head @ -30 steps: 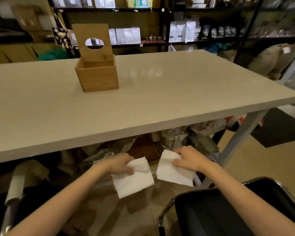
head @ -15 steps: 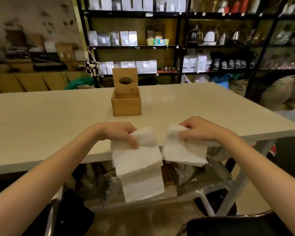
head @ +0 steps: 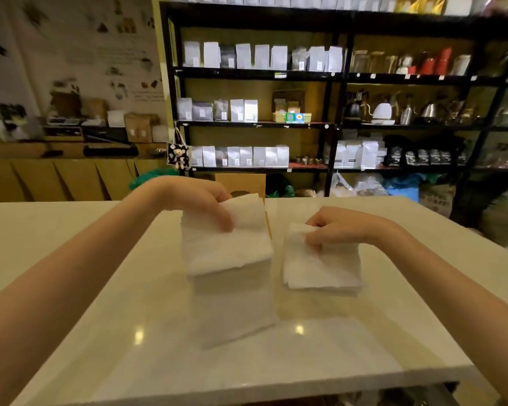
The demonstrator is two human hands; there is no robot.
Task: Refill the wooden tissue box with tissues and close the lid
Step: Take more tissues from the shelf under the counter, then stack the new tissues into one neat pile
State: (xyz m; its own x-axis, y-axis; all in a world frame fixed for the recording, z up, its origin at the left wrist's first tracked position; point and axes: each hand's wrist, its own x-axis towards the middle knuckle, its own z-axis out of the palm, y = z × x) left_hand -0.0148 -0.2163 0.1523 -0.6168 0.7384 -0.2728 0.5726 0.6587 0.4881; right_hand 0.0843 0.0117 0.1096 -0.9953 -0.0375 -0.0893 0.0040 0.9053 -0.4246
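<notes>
My left hand (head: 194,200) grips a thick stack of white tissues (head: 228,247) by its top edge, with lower sheets hanging down toward the table. My right hand (head: 335,227) grips a smaller stack of white tissues (head: 320,265) beside it. Both stacks are held above the middle of the table. The wooden tissue box (head: 241,184) stands behind the left stack; only its upright open lid with an oval hole shows, and the body is hidden by the tissues.
The cream table (head: 100,317) stretches wide, with its near edge at the bottom of the view. Behind it stand black shelves (head: 329,124) of white bags, kettles and jars. Sacks lie at the far right.
Both hands have risen from below the table edge and moved forward over the tabletop with the tissues. The left stack now covers the box.
</notes>
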